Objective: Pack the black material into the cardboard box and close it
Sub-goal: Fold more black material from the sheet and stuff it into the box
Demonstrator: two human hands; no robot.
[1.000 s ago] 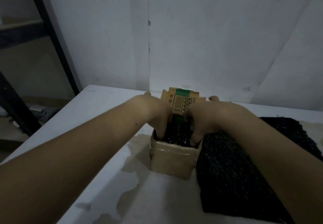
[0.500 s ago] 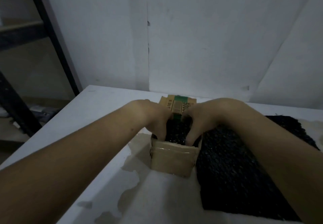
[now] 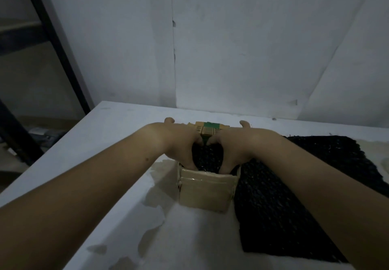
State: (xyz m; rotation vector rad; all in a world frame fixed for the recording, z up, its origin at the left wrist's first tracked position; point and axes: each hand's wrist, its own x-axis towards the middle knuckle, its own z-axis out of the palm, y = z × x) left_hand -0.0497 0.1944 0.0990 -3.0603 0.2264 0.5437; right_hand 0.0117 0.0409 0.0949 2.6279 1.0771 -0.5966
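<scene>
A small cardboard box (image 3: 205, 192) stands on the white table, its top open. Black mesh material (image 3: 207, 158) fills its mouth and bulges above the rim. My left hand (image 3: 181, 145) and my right hand (image 3: 233, 147) press down on that material side by side, fingers curled into the box, thumbs raised at the far side. The box's far flap (image 3: 207, 130), printed with a green stripe, tilts forward behind my knuckles. A large sheet of the same black material (image 3: 280, 202) lies flat to the right of the box, touching its right wall.
The white table (image 3: 109, 143) has peeled brownish patches (image 3: 160, 198) around and in front of the box. A white wall stands close behind the table. A dark metal frame (image 3: 56, 46) rises at the left, beyond the table's left edge.
Both hands have pushed further down and closer together on the black material. The far flap has leaned forward and sits lower behind them. My thumbs have lifted.
</scene>
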